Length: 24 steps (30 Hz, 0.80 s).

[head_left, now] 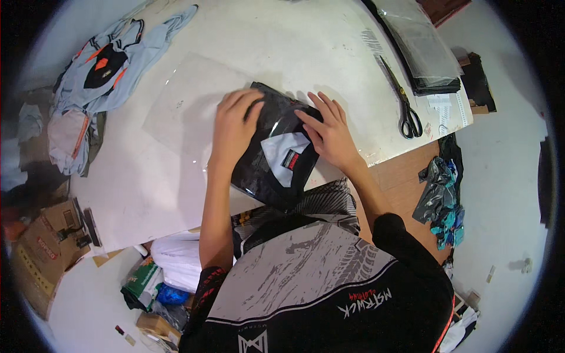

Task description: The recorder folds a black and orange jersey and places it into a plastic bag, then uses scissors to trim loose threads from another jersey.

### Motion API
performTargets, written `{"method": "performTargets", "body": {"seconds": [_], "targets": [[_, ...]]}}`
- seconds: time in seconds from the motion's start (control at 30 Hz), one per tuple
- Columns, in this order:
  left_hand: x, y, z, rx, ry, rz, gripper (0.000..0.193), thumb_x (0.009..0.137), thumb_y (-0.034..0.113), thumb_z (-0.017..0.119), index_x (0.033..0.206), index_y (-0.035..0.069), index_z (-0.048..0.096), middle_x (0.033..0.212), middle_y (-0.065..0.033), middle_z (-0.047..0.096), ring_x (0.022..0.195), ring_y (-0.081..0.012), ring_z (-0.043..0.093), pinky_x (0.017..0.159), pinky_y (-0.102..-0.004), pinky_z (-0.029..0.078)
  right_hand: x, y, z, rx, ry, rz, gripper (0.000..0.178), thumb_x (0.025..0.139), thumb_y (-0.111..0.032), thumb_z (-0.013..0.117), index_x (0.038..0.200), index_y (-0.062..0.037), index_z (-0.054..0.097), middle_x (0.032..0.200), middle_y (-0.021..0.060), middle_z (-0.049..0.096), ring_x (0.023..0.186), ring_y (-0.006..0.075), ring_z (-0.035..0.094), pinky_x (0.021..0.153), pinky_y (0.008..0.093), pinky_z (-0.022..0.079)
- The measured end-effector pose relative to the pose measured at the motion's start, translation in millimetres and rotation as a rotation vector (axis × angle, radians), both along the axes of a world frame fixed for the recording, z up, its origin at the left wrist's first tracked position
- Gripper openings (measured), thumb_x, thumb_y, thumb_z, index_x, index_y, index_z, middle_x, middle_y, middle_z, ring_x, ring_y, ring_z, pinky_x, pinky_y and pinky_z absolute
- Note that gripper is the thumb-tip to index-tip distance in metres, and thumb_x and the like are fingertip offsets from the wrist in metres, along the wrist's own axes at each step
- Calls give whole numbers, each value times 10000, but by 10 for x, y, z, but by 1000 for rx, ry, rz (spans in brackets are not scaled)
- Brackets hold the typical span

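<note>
In front of me a folded black shirt lies in a clear plastic bag at the table's near edge. A light collar lining with a dark and red label shows through the glossy film. My left hand is closed at the shirt's far left edge, its fingers bent and their tips against the bag. At the opposite edge, my right hand is open, with its fingers apart and some fingertips touching the film. What lies under both palms is hidden. A flat clear plastic sheet or bag spreads on the table beyond my left hand.
On the white table, black-handled scissors lie to the right, near a stack of clear bags. Light-blue garments hang over the left edge. Cardboard boxes stand lower left; dark plastic bundles lie on the floor at right.
</note>
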<state>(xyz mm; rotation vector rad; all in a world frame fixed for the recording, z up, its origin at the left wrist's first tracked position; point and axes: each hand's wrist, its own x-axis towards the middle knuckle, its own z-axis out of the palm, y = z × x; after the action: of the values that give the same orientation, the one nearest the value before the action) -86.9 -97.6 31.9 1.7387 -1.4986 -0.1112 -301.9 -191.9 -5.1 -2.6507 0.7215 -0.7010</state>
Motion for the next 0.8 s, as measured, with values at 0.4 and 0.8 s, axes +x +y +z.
{"method": "performTargets", "body": {"seconds": [0.4, 0.8], "targets": [[185, -612, -740, 9, -88, -113, 176, 911, 193, 607, 981, 56, 693, 1176, -82, 629, 1189, -292, 524, 1030, -436, 373, 8, 31, -15, -26, 137, 36, 418, 903, -220, 595, 1318, -175, 566, 1519, 181, 312, 1405, 407, 260, 1128, 577, 196], [155, -623, -727, 14, -189, -97, 193, 925, 176, 591, 1024, 39, 684, 1190, -116, 629, 1169, -317, 539, 1012, -424, 390, 337, -102, -208, 288, -106, -263, 228, 808, -227, 713, 995, -97, 731, 1327, 181, 527, 1338, 395, 369, 1107, 561, 223]]}}
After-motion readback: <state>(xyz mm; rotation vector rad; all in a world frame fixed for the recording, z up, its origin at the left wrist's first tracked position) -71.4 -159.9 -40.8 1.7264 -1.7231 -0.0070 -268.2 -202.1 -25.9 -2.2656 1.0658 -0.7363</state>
